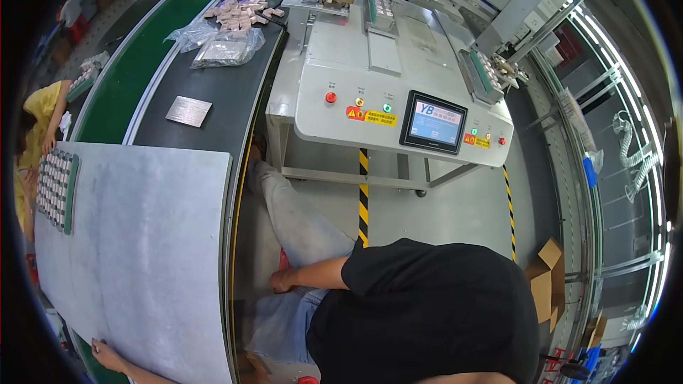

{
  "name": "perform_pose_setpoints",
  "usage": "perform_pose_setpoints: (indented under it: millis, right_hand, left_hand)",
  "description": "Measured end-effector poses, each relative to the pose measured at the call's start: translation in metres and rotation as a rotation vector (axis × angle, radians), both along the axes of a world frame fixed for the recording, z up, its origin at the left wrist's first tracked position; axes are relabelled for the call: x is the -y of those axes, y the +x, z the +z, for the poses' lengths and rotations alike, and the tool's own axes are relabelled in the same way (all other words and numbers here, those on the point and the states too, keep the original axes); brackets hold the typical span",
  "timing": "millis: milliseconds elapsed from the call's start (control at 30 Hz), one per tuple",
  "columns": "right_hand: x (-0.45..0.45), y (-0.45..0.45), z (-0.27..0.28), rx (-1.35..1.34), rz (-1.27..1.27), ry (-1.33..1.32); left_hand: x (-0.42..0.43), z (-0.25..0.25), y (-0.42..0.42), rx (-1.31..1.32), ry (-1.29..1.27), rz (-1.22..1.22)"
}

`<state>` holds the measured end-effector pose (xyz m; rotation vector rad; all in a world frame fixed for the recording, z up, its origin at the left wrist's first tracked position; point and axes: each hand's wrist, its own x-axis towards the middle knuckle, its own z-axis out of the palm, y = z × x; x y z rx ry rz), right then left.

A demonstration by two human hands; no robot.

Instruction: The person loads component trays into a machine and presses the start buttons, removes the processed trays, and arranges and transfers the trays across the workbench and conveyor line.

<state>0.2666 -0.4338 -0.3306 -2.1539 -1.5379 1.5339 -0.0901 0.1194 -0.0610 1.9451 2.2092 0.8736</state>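
Observation:
My left hand (107,355) is at the lower left, on the near edge of a large grey board (149,242). Its fingers are curled together, and whatever they may hold is too small to make out. Between my thighs, by the jeans, rests my right hand (282,282), its fingers mostly hidden. At the far left of the board lies a green tray (71,195) holding rows of small pale blocks. A person in a yellow top (46,110) sits beyond it, with a hand close to the tray.
A dark conveyor belt (160,99) carries a metal plate (188,111), plastic-bagged parts (228,50) and a pile of pale blocks (238,14). A white machine (334,60) with a touchscreen (434,122) stands ahead. Cardboard boxes (544,281) sit at the right.

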Motion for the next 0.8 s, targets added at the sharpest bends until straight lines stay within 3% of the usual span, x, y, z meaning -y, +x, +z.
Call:
perform_pose_setpoints:
  millis: [533, 700, 767, 800]
  right_hand:
    - [0.000, 0.001, 0.002, -0.023, -0.045, -0.003]
    - [0.009, 0.004, 0.039, -0.040, -0.034, 0.006]
    - [0.019, 0.011, 0.050, 0.007, 0.040, 0.198]
    - [0.028, 0.023, 0.070, -0.106, -0.015, 0.241]
  left_hand:
    - [-0.004, -0.002, -0.001, -0.030, -0.011, -0.013]
    - [-0.011, -0.007, -0.009, -0.028, 0.008, -0.014]
    - [-0.013, -0.008, -0.006, -0.041, -0.013, 0.000]
    - [-0.020, -0.011, -0.007, -0.052, 0.017, 0.010]
